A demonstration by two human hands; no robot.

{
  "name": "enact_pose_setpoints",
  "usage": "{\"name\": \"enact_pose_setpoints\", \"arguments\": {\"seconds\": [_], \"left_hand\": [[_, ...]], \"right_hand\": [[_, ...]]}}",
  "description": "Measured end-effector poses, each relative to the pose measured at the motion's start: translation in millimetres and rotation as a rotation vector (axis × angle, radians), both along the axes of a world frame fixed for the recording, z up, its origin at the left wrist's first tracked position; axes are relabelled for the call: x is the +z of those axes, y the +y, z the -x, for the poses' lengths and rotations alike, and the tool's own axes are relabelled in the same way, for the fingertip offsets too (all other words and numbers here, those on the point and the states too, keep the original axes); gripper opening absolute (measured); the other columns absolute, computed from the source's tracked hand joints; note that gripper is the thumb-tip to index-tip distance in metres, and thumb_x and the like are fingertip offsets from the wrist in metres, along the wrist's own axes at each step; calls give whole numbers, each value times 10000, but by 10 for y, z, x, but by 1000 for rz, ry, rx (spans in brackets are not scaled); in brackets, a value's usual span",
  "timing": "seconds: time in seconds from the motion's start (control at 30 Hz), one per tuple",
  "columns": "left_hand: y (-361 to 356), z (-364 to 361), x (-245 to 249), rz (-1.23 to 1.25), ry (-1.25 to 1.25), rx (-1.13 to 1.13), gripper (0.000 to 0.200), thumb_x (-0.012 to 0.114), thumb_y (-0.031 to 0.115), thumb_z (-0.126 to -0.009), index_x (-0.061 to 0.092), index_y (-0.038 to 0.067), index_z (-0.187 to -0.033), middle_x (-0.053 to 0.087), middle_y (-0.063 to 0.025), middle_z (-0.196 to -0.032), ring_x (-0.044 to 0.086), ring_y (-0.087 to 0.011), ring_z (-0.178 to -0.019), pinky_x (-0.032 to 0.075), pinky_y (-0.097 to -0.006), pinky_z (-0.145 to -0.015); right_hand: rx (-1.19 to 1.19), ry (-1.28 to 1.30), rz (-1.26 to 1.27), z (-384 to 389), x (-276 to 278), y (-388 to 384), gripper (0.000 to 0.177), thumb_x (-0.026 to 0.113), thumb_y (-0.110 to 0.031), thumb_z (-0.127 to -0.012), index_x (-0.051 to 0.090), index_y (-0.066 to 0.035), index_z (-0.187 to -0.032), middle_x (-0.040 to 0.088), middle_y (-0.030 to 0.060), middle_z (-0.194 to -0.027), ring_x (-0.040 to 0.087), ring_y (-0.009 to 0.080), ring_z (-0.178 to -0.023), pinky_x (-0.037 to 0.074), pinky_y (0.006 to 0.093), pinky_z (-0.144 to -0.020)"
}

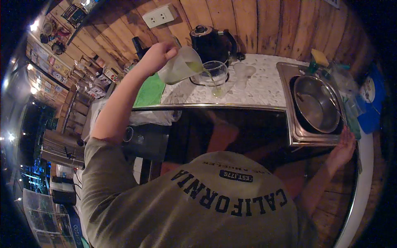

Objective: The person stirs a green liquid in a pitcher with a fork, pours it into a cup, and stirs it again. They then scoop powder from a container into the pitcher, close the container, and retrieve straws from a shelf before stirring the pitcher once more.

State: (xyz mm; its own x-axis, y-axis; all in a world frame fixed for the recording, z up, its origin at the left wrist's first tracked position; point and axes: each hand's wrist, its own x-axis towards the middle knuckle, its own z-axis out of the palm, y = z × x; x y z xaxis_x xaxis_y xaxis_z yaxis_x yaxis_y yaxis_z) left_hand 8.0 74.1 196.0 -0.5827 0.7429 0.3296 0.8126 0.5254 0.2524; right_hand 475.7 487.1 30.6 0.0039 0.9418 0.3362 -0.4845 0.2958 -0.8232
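My left hand [160, 60] is closed on a translucent pitcher [178, 70], tipped to the right. A thin stream of green liquid [209, 75] runs from its lip into a clear glass [221, 78] on the white pebbled counter [256, 89]. A little green liquid shows at the bottom of the glass. My right hand [346, 142] rests at the front right corner of the steel sink [295, 134], fingers stretched out along the edge and holding nothing. Inside the sink sits a round metal bowl [316, 105].
A black kettle [209, 43] stands behind the glass, against the wooden wall. Left of the pitcher lies a green cloth [149, 93]. A yellow sponge [319, 57] and clear plastic [345, 78] are behind the sink. Something blue [370, 115] hangs at the right.
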Motion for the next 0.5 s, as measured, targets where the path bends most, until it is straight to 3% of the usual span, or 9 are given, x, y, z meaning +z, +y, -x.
{"name": "enact_pose_setpoints", "arguments": {"seconds": [0.2,0.5], "left_hand": [[92,-95,123,76,24,-21,372,538,314,-865,616,-32,-975,648,-221,-919,625,-361,-870,479,-412,-792],[210,-38,145,125,86,-89,396,543,347,-857,603,-25,-976,633,-231,-880,614,-383,-851,475,-424,-768]], "right_hand": [[4,12,-27,-66,-42,35,304,412,-177,-964,538,89,-1038,612,229,-1073,600,324,-1028,457,426,-962],[-48,65,17,-70,-49,-21,314,456,-171,-948,515,107,-1080,592,248,-1079,602,340,-1008,511,403,-914]]}}
